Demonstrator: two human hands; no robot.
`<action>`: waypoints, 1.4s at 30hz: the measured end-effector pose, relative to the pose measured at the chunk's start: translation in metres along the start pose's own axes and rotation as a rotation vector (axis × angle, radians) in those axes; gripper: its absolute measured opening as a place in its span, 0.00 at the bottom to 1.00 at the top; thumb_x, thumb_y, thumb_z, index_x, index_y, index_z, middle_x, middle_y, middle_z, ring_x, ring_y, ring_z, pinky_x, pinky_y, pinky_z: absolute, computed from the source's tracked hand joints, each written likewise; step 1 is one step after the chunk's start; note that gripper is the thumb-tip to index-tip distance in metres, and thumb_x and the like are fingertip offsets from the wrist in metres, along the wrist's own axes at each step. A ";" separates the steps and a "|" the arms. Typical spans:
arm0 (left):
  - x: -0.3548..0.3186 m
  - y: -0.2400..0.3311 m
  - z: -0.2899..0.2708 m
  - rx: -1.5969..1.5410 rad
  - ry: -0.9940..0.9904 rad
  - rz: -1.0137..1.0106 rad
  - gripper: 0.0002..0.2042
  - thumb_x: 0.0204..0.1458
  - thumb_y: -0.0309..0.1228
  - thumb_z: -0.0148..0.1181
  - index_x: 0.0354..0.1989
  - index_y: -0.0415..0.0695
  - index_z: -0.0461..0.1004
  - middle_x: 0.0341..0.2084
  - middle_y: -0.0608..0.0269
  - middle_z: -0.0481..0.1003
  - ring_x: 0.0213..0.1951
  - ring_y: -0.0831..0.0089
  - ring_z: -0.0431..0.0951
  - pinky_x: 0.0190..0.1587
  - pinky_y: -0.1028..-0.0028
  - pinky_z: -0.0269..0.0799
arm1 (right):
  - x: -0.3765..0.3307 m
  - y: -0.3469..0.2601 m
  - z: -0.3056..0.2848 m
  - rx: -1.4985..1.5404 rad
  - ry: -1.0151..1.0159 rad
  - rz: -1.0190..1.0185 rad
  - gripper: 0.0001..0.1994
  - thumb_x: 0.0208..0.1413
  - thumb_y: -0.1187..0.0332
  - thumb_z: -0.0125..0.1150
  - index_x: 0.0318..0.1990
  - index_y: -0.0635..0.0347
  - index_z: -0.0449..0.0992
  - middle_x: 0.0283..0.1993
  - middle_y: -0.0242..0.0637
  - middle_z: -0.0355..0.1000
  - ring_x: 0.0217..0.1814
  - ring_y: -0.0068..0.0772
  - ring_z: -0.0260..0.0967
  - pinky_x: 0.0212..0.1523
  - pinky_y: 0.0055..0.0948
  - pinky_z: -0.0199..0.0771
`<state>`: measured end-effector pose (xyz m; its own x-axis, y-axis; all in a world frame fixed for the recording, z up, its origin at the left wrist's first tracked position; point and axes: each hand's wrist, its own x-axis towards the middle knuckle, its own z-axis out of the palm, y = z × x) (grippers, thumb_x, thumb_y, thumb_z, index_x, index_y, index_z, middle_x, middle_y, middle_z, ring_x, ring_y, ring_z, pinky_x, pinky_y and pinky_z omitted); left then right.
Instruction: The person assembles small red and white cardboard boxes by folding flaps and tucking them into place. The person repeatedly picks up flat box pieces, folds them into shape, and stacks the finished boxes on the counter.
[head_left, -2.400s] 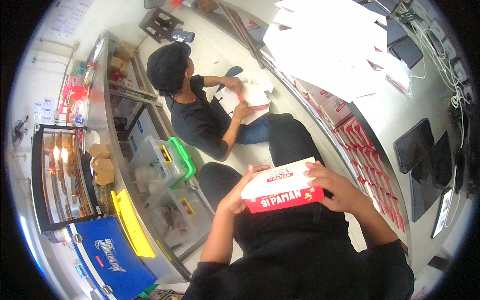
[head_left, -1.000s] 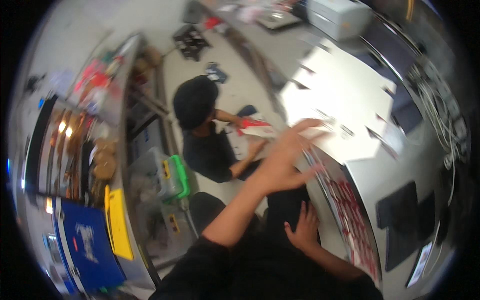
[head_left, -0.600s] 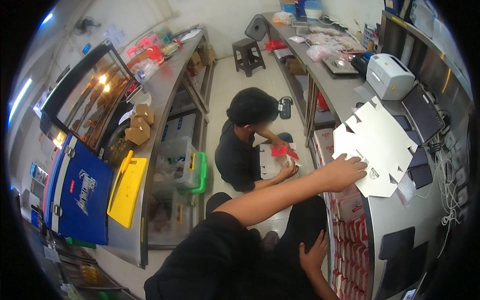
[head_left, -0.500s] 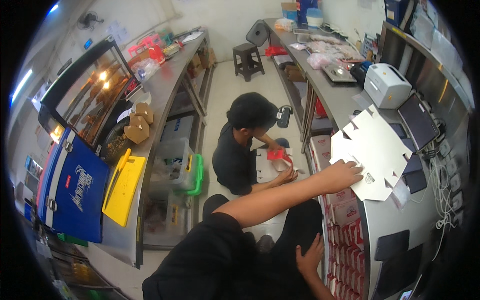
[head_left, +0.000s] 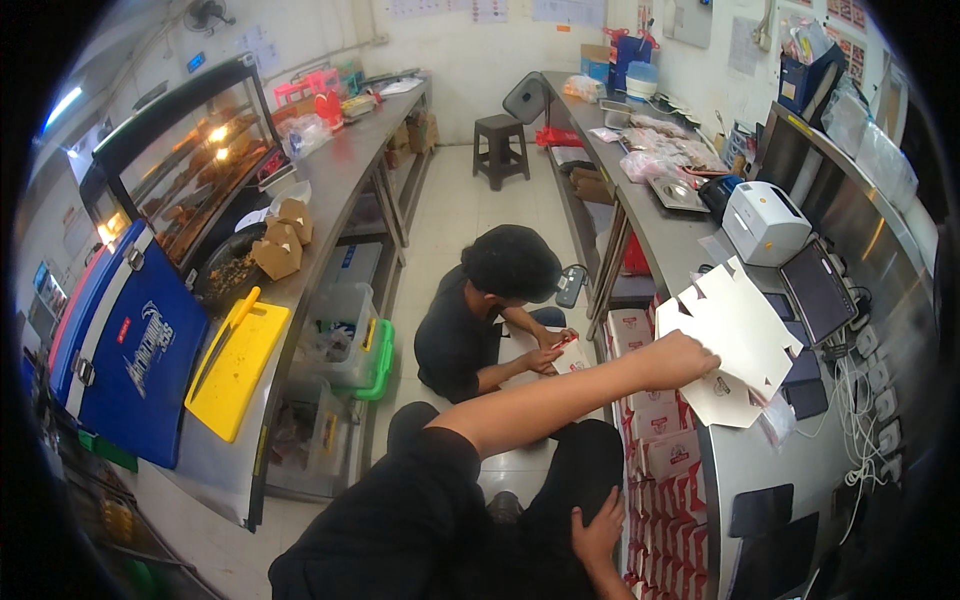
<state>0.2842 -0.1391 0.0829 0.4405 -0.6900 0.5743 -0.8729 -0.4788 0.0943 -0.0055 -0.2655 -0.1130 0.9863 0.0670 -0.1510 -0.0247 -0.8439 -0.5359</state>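
My left arm reaches across to the right, and my left hand [head_left: 682, 360] is closed at the near left edge of a flat white die-cut box blank [head_left: 735, 315] with slotted edges. Its fingertips are partly hidden. Another white blank [head_left: 722, 402] shows beneath, on the steel counter. My right hand [head_left: 600, 530] rests on my right thigh, fingers apart, with nothing in it. In front of me a person in black [head_left: 475, 335] sits low on the floor, both hands on a partly folded white-and-red box [head_left: 572, 357].
Under the right counter, folded red-and-white boxes [head_left: 668, 455] stand stacked. A white printer [head_left: 765, 223], a tablet [head_left: 820, 290] and tangled cables [head_left: 850, 430] lie by the blanks. At left are a blue cooler [head_left: 140, 350], a yellow cutting board [head_left: 238, 370] and a lit food display [head_left: 190, 190].
My left hand has gone from spread fingers on the blank to a closed grip at its edge, and the upper blank has shifted apart from the lower. The person's box has been turned.
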 end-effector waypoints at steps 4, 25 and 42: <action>0.018 -0.005 -0.007 0.010 0.402 -0.022 0.03 0.51 0.30 0.60 0.32 0.47 0.74 0.23 0.62 0.73 0.30 0.59 0.79 0.35 0.57 0.74 | 0.002 0.010 0.007 0.027 0.039 -0.032 0.51 0.57 0.51 0.67 0.78 0.67 0.44 0.77 0.67 0.48 0.78 0.69 0.46 0.74 0.63 0.51; -0.239 0.174 -0.229 -0.173 -0.019 -0.099 0.15 0.50 0.24 0.67 0.46 0.54 0.85 0.50 0.76 0.83 0.60 0.68 0.77 0.74 0.49 0.58 | 0.047 -0.010 -0.108 2.007 -0.579 -0.552 0.51 0.60 0.25 0.45 0.76 0.60 0.56 0.77 0.53 0.57 0.75 0.54 0.62 0.72 0.53 0.67; -0.385 0.203 -0.248 0.447 -0.244 -0.700 0.18 0.51 0.26 0.65 0.51 0.59 0.85 0.57 0.75 0.81 0.66 0.69 0.74 0.74 0.47 0.53 | 0.074 -0.107 -0.071 1.207 -0.658 -0.195 0.27 0.66 0.64 0.65 0.68 0.68 0.68 0.59 0.42 0.76 0.60 0.33 0.74 0.62 0.35 0.72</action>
<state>-0.1148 0.1639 0.0821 0.9233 -0.2294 0.3079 -0.2419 -0.9703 0.0027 0.0816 -0.2077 -0.0081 0.7411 0.6495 -0.1703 -0.3540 0.1624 -0.9211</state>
